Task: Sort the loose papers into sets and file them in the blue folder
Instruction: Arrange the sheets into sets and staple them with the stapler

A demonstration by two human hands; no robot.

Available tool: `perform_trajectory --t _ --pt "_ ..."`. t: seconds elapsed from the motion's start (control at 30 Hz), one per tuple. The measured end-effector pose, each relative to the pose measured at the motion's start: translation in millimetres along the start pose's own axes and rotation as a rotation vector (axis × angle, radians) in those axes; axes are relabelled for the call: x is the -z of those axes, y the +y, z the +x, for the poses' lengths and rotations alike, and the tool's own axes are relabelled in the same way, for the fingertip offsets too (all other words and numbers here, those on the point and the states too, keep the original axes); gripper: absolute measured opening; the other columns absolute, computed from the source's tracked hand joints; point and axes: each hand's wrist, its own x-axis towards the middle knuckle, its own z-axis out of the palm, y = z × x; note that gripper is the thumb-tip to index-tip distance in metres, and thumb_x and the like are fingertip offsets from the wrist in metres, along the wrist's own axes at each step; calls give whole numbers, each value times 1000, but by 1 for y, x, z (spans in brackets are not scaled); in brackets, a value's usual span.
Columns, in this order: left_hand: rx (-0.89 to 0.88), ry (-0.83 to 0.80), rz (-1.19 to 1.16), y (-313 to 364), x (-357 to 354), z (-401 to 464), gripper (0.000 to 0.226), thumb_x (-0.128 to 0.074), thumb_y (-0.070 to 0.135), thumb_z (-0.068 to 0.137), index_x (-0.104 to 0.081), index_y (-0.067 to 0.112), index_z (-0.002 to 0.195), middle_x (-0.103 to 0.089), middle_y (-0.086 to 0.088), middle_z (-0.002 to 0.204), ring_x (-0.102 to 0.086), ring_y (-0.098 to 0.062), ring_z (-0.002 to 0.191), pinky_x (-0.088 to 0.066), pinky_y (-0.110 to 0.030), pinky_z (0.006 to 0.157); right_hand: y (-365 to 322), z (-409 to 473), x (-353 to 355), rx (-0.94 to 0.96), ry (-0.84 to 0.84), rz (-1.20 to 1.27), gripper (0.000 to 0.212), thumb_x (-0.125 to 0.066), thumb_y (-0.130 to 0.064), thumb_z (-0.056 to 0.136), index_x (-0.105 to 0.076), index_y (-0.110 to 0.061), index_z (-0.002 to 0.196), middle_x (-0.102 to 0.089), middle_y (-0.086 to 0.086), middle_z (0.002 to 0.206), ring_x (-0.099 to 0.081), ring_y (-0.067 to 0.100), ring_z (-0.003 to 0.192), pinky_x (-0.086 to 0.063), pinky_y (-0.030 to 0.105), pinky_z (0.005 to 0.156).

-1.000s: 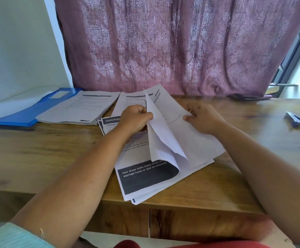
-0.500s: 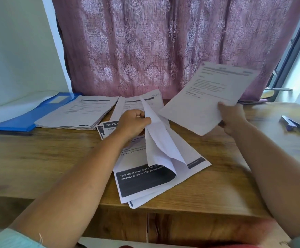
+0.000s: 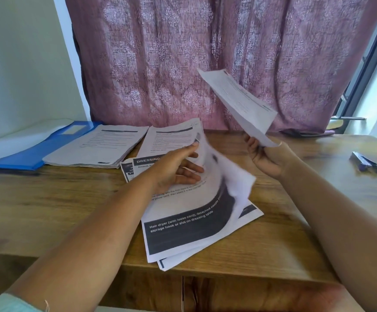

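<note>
A person is sitting at a wooden bench (image 3: 48, 212), seen from a head-worn camera looking down at both bare forearms. The right hand (image 3: 267, 157) is raised above the bench, its fingers curled round the lower corner of a single printed sheet (image 3: 239, 102), which is tilting up toward the mauve patterned curtain (image 3: 205, 52) behind. The left hand (image 3: 178, 168) is lying over a loose pile of papers (image 3: 196, 228) in the middle of the bench, its fingers straight and spread, the thumb touching the edge of a curling page (image 3: 223, 176) that is blurred in the frame. The top page of the pile is showing a dark band with white text about a hair dryer, and a heading beginning "DRESSING" is peeking out beside the wrist.

Behind the pile, 2 sorted sets are lying side by side: a thick stack (image 3: 102, 147) at left and a thinner set (image 3: 171, 138) just right of it, partly tucked under the left hand's page. The blue folder (image 3: 32, 154) is lying open at the far left of the bench, touching the thick stack, with a white sheet on its far side. A small dark stapler-like object (image 3: 366, 164) is resting well apart at the right edge, near a window frame (image 3: 367, 64).
</note>
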Motion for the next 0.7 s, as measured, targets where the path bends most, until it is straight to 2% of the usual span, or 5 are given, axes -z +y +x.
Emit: perform_trajectory --t 0.13,0.27,0.37,0.53,0.7 --pt "36 134 -101 1 5 7 68 -38 65 92 -59 4 113 -71 -18 91 -69 -25 78 -58 -36 77 9 -13 -19 -15 -77 -311 12 -55 -8 91 -63 -4 83 -60 4 65 -54 5 43 -44 13 40" --pt "-80 344 -397 13 23 5 52 -31 52 102 -59 11 117 -69 -15 104 -64 -35 101 -58 -36 72 10 -17 -15 -79 -222 -870 35 -61 -34 84 -69 -4 100 -74 8 88 -69 20 74 -56 28 64" --pt "-102 539 -618 18 38 2 60 -29 67 95 -54 18 120 -67 -8 108 -63 -28 101 -50 -40 89 18 -10 -3 -86 -191 -1303 50 -74 -48 75 -69 -17 114 -74 -1 103 -69 20 95 -53 35 86" --pt "-454 997 55 9 55 12 50 -48 59 91 -48 17 119 -61 -2 115 -58 -17 100 -48 -35 86 29 -6 -4 72 -113 -1785 41 -76 -49 76 -64 -24 107 -48 -12 73 -48 4 69 -38 21 64" --pt "-318 605 390 0 38 15 31 -66 39 89 -53 18 107 -60 7 90 -58 -10 73 -46 -28 68 39 -9 -14 329 -113 -1602 19 -65 -41 90 -70 -24 82 -61 -1 64 -52 7 57 -44 23 61"
